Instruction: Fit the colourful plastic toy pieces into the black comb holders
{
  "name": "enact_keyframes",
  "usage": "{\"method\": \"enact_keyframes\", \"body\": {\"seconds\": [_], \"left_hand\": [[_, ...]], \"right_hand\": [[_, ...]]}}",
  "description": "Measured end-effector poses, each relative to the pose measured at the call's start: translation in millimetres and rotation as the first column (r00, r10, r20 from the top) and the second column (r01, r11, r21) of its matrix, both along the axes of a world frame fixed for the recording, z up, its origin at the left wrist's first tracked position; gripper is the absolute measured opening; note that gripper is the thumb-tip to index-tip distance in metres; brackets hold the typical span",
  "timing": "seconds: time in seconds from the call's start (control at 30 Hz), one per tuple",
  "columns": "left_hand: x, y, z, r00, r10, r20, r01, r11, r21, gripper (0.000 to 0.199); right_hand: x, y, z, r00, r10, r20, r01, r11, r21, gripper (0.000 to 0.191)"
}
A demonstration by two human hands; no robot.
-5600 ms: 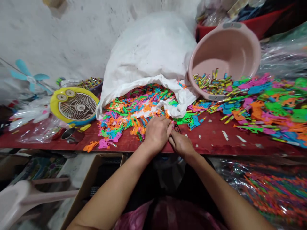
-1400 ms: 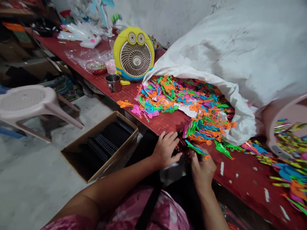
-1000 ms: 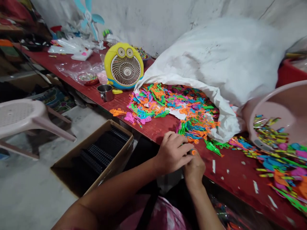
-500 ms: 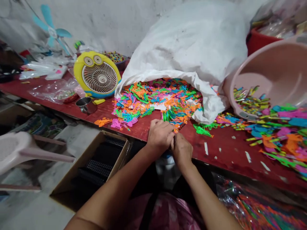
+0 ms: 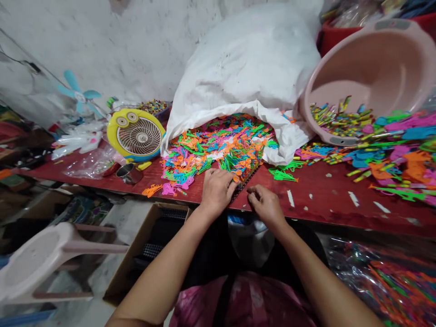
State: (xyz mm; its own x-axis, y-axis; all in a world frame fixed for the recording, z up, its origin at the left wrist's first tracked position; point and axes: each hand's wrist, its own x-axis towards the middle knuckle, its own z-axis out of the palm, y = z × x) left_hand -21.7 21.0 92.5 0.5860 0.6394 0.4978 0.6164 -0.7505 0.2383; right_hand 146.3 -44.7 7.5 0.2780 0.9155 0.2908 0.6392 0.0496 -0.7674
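My left hand (image 5: 217,190) is closed at the table's front edge, with a small orange plastic piece (image 5: 236,178) at its thumb and fingertips. Under and beside it lies a black studded strip (image 5: 241,187), partly covered by colored pieces. To the right, my right hand (image 5: 267,204) hovers low over the table edge, fingers loosely bent and apart, nothing visible in them. Beyond both hands, a heap of small plastic pieces (image 5: 221,141) in orange, green, blue and pink spills from the mouth of a big white sack (image 5: 245,63).
On the right, a pink basin (image 5: 357,86) lies tipped among colored pieces. A yellow fan (image 5: 136,135) and a metal cup (image 5: 128,173) stand left on the red table (image 5: 320,200). Below are a cardboard box (image 5: 124,263) of black studded items and a stool (image 5: 44,259).
My hands have separated: the right has moved away to the right, while the left stays near the black strip with the orange piece. The camera view has shifted.
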Motion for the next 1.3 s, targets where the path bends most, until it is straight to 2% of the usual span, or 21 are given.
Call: {"method": "enact_keyframes", "body": {"seconds": [0.1,0.23,0.37,0.5,0.63,0.73,0.83,0.93,1.0,1.1,1.2,1.27,1.3], "left_hand": [[5,-2,6.5,0.998,0.016,-0.061,-0.015,1.0,0.024,0.01],[10,-1,7.4,0.997,0.038,-0.068,-0.036,0.999,0.032,0.008],[13,1,-1.8,0.997,0.07,0.021,-0.071,0.996,0.045,0.01],[14,3,-10.5,0.989,0.101,0.109,-0.105,0.994,0.039,0.011],[18,7,-5.7,0.989,0.124,0.086,-0.121,0.992,-0.035,0.016],[23,10,2.3,0.989,0.144,0.02,-0.142,0.986,-0.084,0.023],[26,11,2.3,0.987,0.159,-0.031,-0.161,0.984,-0.079,0.024],[23,11,-8.9,0.983,0.173,0.055,-0.171,0.984,-0.042,0.018],[19,10,-18.7,0.979,0.137,0.151,-0.138,0.99,-0.006,0.013],[12,5,-31.6,0.948,0.101,0.3,-0.122,0.991,0.05,0.026],[6,-6,-44.0,0.859,0.203,0.47,-0.264,0.962,0.065,0.045],[4,-16,-54.5,0.791,0.29,0.539,-0.348,0.938,0.006,0.036],[3,-20,-60.3,0.779,0.318,0.541,-0.355,0.934,-0.037,0.028]], "right_hand": [[-1,2,3.5,0.999,0.024,-0.024,-0.025,0.999,-0.022,0.019],[-10,7,5.3,0.995,0.037,0.09,-0.037,0.999,-0.001,0.022],[-22,13,5.2,0.962,-0.044,0.27,0.049,0.999,-0.011,0.025],[-33,20,11.7,0.917,-0.089,0.389,0.14,0.985,-0.105,0.027],[-38,25,18.4,0.904,-0.076,0.42,0.171,0.966,-0.194,0.028],[-39,28,17.8,0.904,-0.084,0.419,0.182,0.963,-0.2,0.029],[-40,30,14.7,0.91,-0.101,0.402,0.197,0.959,-0.205,0.029],[-39,31,12.8,0.923,-0.087,0.375,0.172,0.965,-0.199,0.029],[-38,31,12.8,0.932,-0.077,0.355,0.15,0.972,-0.183,0.027],[-35,31,14.2,0.946,-0.062,0.319,0.125,0.976,-0.18,0.023],[-32,32,15.2,0.957,-0.045,0.287,0.105,0.975,-0.197,0.02],[-29,34,14.7,0.965,-0.029,0.26,0.084,0.976,-0.203,0.018],[-27,35,14.0,0.972,-0.022,0.235,0.071,0.977,-0.2,0.016]]}}
